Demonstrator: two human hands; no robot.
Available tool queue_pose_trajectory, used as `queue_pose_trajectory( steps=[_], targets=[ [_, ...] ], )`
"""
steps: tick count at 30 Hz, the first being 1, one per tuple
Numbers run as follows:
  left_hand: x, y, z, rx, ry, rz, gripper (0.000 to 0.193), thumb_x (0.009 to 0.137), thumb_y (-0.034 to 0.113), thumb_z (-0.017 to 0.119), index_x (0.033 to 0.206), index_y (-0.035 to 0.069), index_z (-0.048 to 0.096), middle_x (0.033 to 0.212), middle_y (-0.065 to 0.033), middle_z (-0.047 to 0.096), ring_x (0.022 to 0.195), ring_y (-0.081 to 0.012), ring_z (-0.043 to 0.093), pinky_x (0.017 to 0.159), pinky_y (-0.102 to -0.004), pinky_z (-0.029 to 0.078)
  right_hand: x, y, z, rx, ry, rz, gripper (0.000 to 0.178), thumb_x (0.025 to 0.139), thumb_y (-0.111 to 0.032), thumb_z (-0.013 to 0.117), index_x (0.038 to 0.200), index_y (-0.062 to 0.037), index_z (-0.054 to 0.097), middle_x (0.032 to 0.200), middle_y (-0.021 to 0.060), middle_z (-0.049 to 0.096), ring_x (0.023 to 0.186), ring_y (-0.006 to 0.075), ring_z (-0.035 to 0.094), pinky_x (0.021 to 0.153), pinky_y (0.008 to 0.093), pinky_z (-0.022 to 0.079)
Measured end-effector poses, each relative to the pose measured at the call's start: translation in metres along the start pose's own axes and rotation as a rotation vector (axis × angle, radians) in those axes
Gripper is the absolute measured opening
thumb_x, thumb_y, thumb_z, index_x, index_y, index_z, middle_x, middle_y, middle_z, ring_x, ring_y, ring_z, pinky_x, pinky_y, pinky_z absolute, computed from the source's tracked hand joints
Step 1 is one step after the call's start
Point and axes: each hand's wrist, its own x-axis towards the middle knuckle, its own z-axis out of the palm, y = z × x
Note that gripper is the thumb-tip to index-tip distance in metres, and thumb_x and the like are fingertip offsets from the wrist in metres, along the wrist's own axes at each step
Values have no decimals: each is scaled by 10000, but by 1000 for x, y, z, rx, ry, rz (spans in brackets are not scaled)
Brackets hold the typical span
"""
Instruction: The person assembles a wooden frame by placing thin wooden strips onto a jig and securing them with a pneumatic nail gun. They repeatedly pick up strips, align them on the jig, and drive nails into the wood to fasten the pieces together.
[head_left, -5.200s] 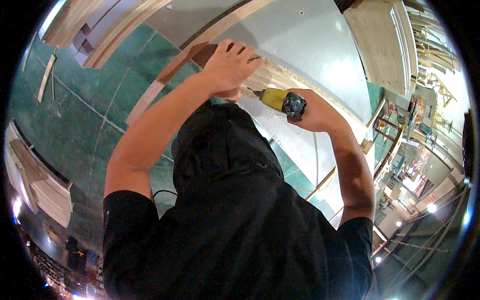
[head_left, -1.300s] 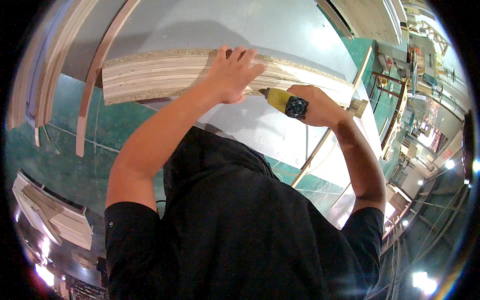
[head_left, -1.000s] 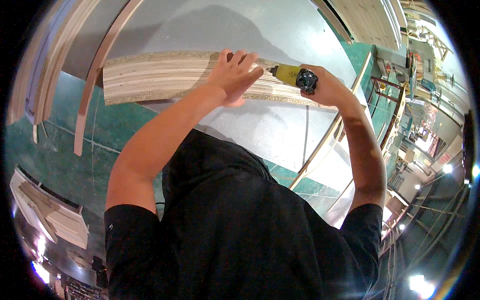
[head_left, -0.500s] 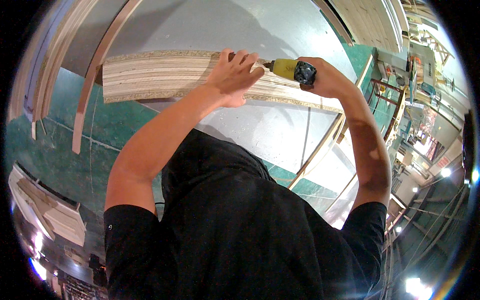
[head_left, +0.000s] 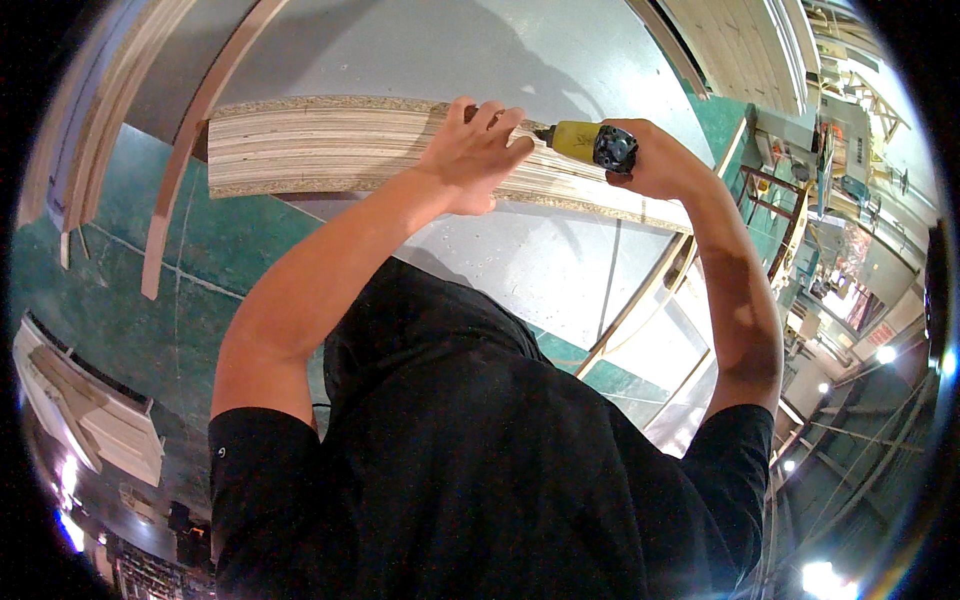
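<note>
My left hand (head_left: 478,150) lies flat with fingers spread on the edge of a stack of layered wooden boards (head_left: 330,145). The curved stack rests on a large pale grey panel (head_left: 520,270). My right hand (head_left: 655,160) is closed around a yellow power tool with a black end (head_left: 592,146), just right of the left hand. The tool's tip points into the stack and is hidden behind my left fingers. My black shirt fills the lower middle of the view.
Long curved wooden strips (head_left: 195,150) lie on the green floor (head_left: 150,290) at the left. White framed panels (head_left: 90,420) sit at the lower left. Thin wooden slats (head_left: 640,310) lean beside the grey panel at the right, with shop furniture (head_left: 830,200) beyond.
Over the last second my right hand carried the yellow tool up from below the stack to its edge beside my left hand. The left hand stayed pressed on the boards.
</note>
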Motion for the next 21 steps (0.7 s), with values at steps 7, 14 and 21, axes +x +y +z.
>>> queue_pose_trajectory(
  steps=[7,14,21],
  targets=[
    [4,1,0,13,-19,-10,727,666,341,857,1301,122,580,1514,-129,394,1417,-329,348,1109,-571,280,0,18,4,37,-10,-68,472,737,-30,816,1177,-24,646,1040,169,733,945,310,701,903,393,560],
    [0,4,-11,19,-83,-13,824,685,377,875,1393,148,522,1510,-135,398,1411,-326,358,1131,-581,271,-53,75,23,52,-20,129,523,737,-61,805,1230,-34,632,1056,188,722,933,327,704,850,424,560],
    [36,37,-41,0,-311,-223,999,648,485,900,1487,187,447,1545,-152,373,1451,-359,340,1177,-694,186,-162,161,54,135,-87,615,399,779,-89,719,1163,-10,645,1020,197,725,926,318,692,842,426,552]
  ],
)
